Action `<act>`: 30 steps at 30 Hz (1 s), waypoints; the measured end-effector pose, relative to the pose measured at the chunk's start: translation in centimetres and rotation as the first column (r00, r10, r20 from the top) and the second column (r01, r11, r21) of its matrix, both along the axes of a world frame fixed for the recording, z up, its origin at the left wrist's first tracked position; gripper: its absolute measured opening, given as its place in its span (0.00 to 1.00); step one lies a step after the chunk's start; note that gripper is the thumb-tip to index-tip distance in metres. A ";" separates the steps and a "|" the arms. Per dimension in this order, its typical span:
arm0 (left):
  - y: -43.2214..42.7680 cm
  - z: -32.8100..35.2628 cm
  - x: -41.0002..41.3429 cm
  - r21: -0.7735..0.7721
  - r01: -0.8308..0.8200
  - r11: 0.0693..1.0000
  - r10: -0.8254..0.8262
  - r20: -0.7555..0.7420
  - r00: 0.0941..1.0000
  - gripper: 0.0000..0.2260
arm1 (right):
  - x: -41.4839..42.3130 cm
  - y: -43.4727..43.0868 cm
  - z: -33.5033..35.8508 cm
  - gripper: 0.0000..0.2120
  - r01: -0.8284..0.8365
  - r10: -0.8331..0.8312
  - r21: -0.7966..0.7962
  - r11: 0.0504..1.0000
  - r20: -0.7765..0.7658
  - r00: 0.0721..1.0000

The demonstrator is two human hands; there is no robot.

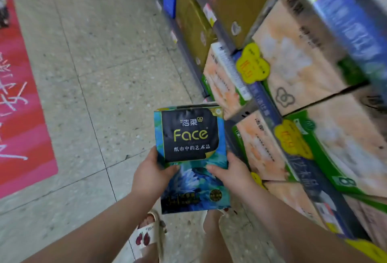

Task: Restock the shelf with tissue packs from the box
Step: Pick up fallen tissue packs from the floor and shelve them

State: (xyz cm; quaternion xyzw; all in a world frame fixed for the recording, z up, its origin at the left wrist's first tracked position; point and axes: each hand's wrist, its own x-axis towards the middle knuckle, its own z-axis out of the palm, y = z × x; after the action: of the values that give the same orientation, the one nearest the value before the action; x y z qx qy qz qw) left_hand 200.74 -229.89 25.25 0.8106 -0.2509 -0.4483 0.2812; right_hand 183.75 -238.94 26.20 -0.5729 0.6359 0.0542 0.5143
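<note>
Your left hand (154,175) and right hand (230,173) both grip the blue tissue pack (191,158), thumbs on top, beside the shelf (270,114).

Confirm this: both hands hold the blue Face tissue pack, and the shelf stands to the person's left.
Wrong on the side: the head view shows the shelf to the person's right. The left hand and right hand do hold the blue Face tissue pack.

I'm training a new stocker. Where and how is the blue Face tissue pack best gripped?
Grip the pack by its two long side edges, midway, one hand from each side, as the left hand and right hand do, thumbs on the front. It is flat, wide and soft, so a two-sided hold should keep it from sagging.
</note>
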 end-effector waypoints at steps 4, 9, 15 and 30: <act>-0.2 8.5 -0.7 -0.081 0.184 0.980 -0.178 0.078 0.981 0.19 | -2.0 2.9 7.9 0.10 0.179 -0.175 -0.094 0.979 0.050 0.983; 0.0 16.8 -4.0 -0.165 0.398 0.902 -0.375 0.153 0.914 0.20 | -6.1 7.0 15.9 0.16 0.373 -0.356 -0.179 0.911 0.118 0.927; 1.9 23.1 -11.3 -0.232 0.621 0.749 -0.580 0.224 0.783 0.19 | -13.4 14.2 22.4 0.14 0.593 -0.581 -0.266 0.760 0.134 0.803; 29.4 31.8 -38.6 -0.350 0.926 0.140 -0.887 0.372 0.275 0.19 | -34.3 53.7 32.5 0.11 0.859 -0.938 -0.474 0.195 0.166 0.304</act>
State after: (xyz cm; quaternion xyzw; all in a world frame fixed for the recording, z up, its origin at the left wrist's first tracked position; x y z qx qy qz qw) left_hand 162.12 -200.51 57.05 0.4035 -0.8045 -0.4108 0.1457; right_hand 149.46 -185.21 58.65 -0.1916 0.8782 -0.3702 0.2346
